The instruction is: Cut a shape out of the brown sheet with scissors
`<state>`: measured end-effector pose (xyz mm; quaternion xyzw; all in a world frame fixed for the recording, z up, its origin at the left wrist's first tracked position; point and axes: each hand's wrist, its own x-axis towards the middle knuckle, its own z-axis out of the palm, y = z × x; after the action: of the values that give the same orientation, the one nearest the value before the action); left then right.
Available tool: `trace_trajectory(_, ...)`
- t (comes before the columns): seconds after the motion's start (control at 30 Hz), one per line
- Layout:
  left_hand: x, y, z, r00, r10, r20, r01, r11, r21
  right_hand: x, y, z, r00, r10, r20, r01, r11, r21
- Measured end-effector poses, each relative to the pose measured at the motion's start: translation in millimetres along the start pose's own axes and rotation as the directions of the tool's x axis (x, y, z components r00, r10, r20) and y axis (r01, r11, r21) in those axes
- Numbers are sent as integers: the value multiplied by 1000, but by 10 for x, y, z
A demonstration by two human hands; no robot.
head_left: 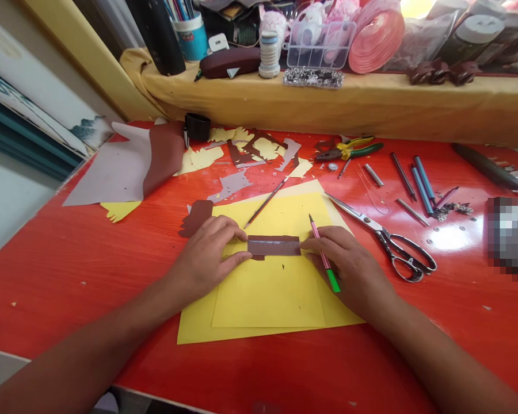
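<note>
On stacked yellow paper sheets (267, 299) lies a dark brown paper strip (274, 247) with a pale line along its length. The thumb and forefinger of my left hand (218, 247) grip its left end. My right hand (349, 267) has a pink felt-tip pen (322, 247) with a green end between its fingers, tip pointing up and away. The forefinger of that hand also touches the strip's right end. A brown paper cutout (198, 217) rests beside my left hand, and a pencil (265, 202) lies beyond the strip.
Large scissors (382, 230) lie right of the sheets. Behind are pliers (349, 150), paper scraps (263, 146) and several pens (422, 187). A folded grey and brown sheet (116, 167) sits back left. A cloth-covered ledge (328, 103) with craft supplies bounds the red table (90, 253).
</note>
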<state>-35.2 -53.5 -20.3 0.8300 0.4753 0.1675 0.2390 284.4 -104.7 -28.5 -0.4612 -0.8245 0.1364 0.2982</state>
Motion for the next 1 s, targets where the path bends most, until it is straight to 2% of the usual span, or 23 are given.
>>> trace_trajectory(0.5, -12, -15, 15, 1000, 12, 3, -12, 999, 32, 6, -21, -22, 1000, 3, 6, -3, 1000, -5)
trace_trajectory(1.0, -9, 25, -10, 1000, 13, -4, -13, 1000, -11, 8, -32, -25, 1000, 19, -3, -19, 1000, -25)
